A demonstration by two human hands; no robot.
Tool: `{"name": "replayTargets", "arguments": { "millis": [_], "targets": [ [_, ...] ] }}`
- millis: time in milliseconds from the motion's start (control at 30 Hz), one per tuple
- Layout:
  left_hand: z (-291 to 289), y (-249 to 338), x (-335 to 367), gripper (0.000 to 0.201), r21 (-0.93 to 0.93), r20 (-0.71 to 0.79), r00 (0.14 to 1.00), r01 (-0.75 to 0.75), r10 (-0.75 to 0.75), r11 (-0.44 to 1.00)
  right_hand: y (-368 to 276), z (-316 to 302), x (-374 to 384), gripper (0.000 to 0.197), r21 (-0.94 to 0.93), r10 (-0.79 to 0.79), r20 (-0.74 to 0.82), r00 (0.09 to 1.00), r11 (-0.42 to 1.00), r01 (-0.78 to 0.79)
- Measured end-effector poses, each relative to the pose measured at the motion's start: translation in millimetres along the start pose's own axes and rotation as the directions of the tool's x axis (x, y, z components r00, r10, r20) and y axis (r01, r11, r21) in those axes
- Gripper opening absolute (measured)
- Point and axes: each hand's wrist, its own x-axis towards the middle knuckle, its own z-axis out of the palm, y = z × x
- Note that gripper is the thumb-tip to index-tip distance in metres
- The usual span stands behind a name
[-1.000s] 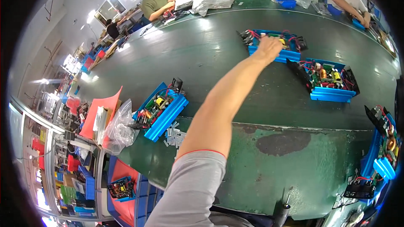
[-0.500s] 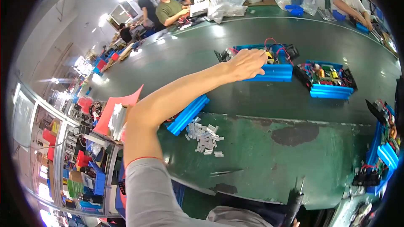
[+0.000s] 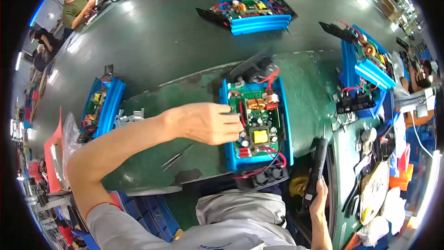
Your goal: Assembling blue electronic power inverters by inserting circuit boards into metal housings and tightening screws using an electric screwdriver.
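A blue-cased electronic unit (image 3: 286, 125) lies on the green bench in front of me. Its top is off, showing a green circuit board with copper coils, a yellow transformer and red wires. Black end panels hang at its far and near ends, the near one with fans. My left hand (image 3: 206, 123) reaches across from the left, its fingers curled over the unit's left wall; the fingertips are partly hard to make out. Low on the right, my right hand (image 3: 319, 196) is wrapped round a black electric screwdriver (image 3: 316, 169), its bit pointing away from me.
Tweezers (image 3: 177, 157) and small metal pieces (image 3: 132, 117) lie left on the bench. More open blue units stand at left (image 3: 111, 106), on the far dark belt (image 3: 260, 24) and at right (image 3: 375, 75). Cluttered parts fill the right side; a person (image 3: 76, 7) works far left.
The blue-cased unit under my left hand has come from the belt onto the bench near me. My view has turned right, and more of my right hand with the screwdriver shows.
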Motion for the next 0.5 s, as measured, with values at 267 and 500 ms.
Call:
{"name": "replayTargets", "arguments": {
  "millis": [267, 500],
  "targets": [
    [-17, 60, 12, 0.040, -0.390, 0.080, 0.245, 0.900, -0.966, 0.196, -45, 14, 49, 0.062, -0.219, -0.144, -0.084, 0.986, 0.968, 0.123],
    [29, 75, 28, 0.029, -0.540, 0.202, 0.306, 0.827, -0.930, 0.155, -84, 50, 92, 0.047, -0.785, -0.707, 0.153, 0.690, 0.338, 0.520]
  ]
}}
